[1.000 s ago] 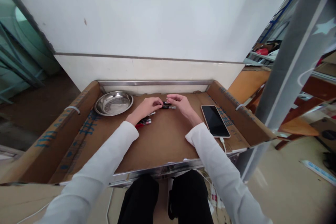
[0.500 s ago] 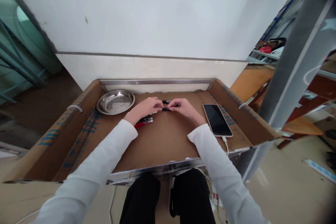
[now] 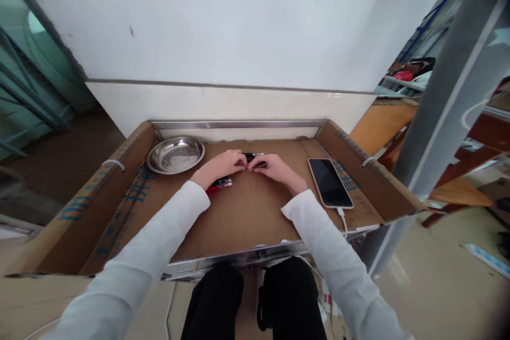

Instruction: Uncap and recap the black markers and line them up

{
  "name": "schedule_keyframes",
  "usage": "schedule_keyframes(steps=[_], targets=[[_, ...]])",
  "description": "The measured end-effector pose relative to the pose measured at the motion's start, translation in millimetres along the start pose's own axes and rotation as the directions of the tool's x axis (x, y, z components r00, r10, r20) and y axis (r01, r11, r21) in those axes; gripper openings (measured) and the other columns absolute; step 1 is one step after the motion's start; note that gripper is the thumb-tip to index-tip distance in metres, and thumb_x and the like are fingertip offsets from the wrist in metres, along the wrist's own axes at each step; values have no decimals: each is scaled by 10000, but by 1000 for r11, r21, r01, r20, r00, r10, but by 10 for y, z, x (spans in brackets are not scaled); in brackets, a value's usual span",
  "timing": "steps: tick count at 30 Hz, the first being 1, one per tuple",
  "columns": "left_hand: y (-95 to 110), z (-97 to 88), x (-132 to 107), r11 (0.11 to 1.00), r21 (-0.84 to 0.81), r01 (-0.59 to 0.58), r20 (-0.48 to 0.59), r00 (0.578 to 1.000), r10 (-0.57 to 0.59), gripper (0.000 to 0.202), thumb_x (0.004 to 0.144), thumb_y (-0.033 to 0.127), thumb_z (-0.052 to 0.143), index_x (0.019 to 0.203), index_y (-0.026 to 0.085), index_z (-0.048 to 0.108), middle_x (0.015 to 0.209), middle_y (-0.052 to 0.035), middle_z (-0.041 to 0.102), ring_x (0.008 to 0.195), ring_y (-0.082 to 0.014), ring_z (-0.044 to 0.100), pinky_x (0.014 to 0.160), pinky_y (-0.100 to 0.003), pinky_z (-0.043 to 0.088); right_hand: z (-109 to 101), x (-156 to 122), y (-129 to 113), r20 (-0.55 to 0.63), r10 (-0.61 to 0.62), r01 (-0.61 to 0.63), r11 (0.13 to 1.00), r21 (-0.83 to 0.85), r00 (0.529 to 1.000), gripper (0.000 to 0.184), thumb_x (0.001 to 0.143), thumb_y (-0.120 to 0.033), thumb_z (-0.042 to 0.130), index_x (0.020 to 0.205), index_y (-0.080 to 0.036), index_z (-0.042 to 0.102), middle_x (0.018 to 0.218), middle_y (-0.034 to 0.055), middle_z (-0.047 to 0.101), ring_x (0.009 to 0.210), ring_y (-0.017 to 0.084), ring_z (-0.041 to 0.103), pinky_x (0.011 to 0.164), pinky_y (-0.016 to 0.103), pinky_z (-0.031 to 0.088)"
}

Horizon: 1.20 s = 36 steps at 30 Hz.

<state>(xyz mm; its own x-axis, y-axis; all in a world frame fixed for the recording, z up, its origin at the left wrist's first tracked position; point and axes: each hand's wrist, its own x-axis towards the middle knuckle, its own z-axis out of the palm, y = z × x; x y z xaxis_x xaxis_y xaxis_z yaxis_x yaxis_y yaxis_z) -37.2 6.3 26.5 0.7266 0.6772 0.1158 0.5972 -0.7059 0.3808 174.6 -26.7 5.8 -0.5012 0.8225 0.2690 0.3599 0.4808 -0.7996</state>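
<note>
So there's this cardboard tray (image 3: 255, 218) sitting on a counter (image 3: 239, 261), brown, with blue printing, and side walls standing up left and right. A white cable tie (image 3: 114, 163) is looped through the left wall, and there's a matching one on the right. Back left corner inside it: a round stainless steel bowl (image 3: 175, 155), wide and shallow, and I can see right down to the shiny metal bottom.

Person's got both hands over the middle of the tray, toward the back. Left hand (image 3: 227, 164) and right hand (image 3: 273, 167) nearly meet, fingertips just beside each other. Fingers on each are curled in close, but honestly I can't tell if they're clamped on anything, too small and dark in there. A black pen (image 3: 252, 156) with a silvery end lies just behind the fingertips, on the tray floor.

More pens (image 3: 221, 185), black ones plus something red, lie in a little bunch beside the left wrist, partly hidden by it. Over on the right, also inside the tray, a smartphone (image 3: 330, 183) lies face up, screen dark, white charging cable (image 3: 341, 218) plugged into its near end.
</note>
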Motion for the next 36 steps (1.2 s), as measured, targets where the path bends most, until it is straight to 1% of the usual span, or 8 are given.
schedule_keyframes(steps=[5,10,16,18,23,27,33,36], targets=[[-49,27,-22,998,-67,4,-30,1000,-6,255,828,369,501,925,205,671,934,-50,601,786,-154,599,764,-267,467,-50,-25,9,35,3,-4,1000,20,999,256,769,-120,528,946,-208,691,968,26,692,926,140,641,902,300,479],[-40,-24,-10,992,-124,35,-32,999,-40,262,842,284,460,992,183,650,968,-55,658,850,-158,616,805,-267,466,-93,-31,4,43,5,-8,997,81,999,262,775,-118,502,950,-191,683,1001,34,683,937,142,635,879,297,481],[-49,-53,77,997,-77,19,12,1000,-18,230,814,266,513,969,168,652,862,-52,648,765,-149,608,748,-259,469,-194,-43,-10,-219,-28,-17,979,-203,975,155,776,-235,596,892,-196,690,912,46,656,786,137,577,738,282,465],[-35,-69,91,996,-92,-15,17,1000,17,236,819,253,507,1000,179,641,846,-40,630,742,-136,599,726,-248,465,-221,-55,6,-250,-16,-48,968,-247,968,176,749,-298,644,884,-191,683,839,37,628,711,125,535,693,274,446],[30,-137,79,995,-77,-64,117,990,73,196,800,260,547,937,221,683,919,-36,566,764,-124,591,734,-237,460,-216,-75,67,-60,119,-127,980,-152,991,380,643,-402,731,938,-173,659,728,-11,552,621,96,480,597,233,401],[18,-128,72,994,-105,-27,108,993,39,180,784,306,578,879,200,688,897,-38,575,765,-131,590,727,-239,464,-208,-73,70,25,153,-150,984,-94,988,312,674,-326,702,938,-168,647,661,-32,544,601,92,487,593,227,400],[-28,-51,63,990,-140,7,21,1000,-4,175,784,281,565,893,194,670,866,-34,654,769,-147,610,735,-263,466,-200,-53,43,-44,110,-112,993,-46,993,174,709,-235,660,870,-169,657,723,6,632,671,115,570,673,254,452],[32,-42,73,971,-236,25,-39,999,-35,172,785,270,562,915,194,646,835,-20,668,763,-141,615,731,-261,478,-191,-45,28,-85,75,-80,995,-62,994,134,723,-222,644,849,-178,658,774,17,663,675,118,580,681,261,464]])
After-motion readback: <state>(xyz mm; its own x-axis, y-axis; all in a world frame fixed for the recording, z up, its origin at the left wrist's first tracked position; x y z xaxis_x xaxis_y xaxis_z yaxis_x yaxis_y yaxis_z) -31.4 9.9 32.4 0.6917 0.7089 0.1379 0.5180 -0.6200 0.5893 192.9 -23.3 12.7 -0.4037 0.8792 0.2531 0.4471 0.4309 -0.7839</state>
